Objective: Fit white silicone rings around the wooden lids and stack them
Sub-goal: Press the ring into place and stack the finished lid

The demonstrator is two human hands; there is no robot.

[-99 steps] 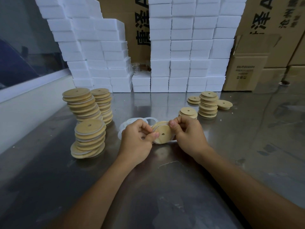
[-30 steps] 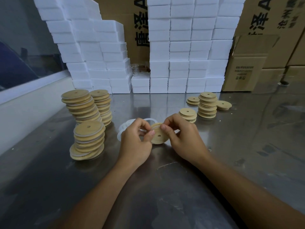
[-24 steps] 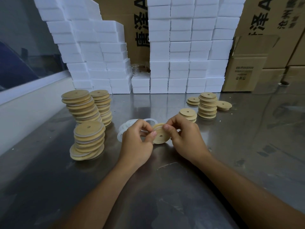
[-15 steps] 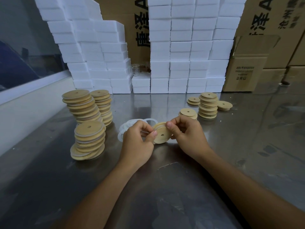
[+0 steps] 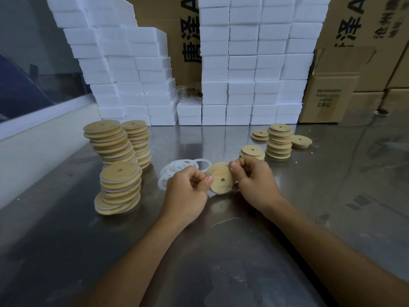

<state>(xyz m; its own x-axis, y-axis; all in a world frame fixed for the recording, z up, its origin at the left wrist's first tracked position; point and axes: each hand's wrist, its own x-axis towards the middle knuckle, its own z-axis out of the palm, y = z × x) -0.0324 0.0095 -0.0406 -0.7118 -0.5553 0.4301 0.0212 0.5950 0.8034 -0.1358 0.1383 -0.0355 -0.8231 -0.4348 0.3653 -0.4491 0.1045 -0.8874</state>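
Both my hands held one wooden lid [image 5: 221, 179] tilted above the worktop [image 5: 243, 251]. Left hand [image 5: 184, 191] pinched its near-left edge; right hand [image 5: 254, 177] pinched its top edge, fingers curled, presumably to seat a silicone ring. Loose rings [image 5: 177, 168] lay just left of the lid; ringed stacks [image 5: 119, 187] further left, bare lids [image 5: 278, 140] beyond it to the right.
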